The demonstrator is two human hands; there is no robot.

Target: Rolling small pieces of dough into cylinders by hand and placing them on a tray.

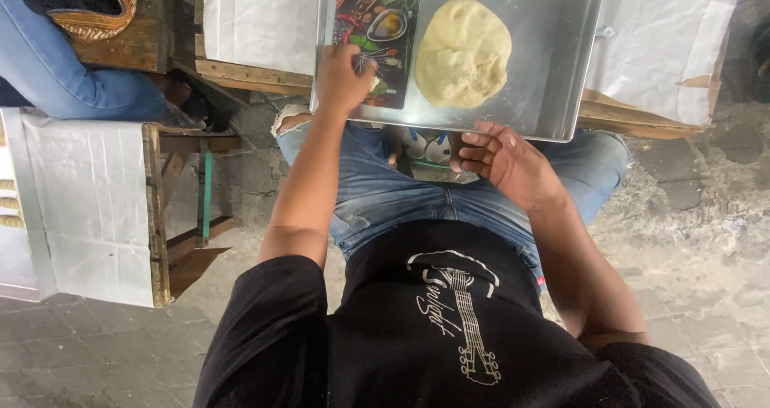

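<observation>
A large steel tray (553,47) rests across my knees and a wooden table. On it lies a pale yellow lump of dough (463,52), and to its left a small rectangular cutting board (385,11) printed with pictures of food. My left hand (341,79) presses down on the near left corner of that board, fingers curled. My right hand (509,163) hovers just below the tray's near edge, fingers loosely apart and holding nothing.
A wooden table covered in white paper (666,39) lies under the tray. Another paper-covered wooden stand (88,207) is at my left. A seated person in blue jeans (56,71) is at the upper left. The floor is rough grey concrete (706,239).
</observation>
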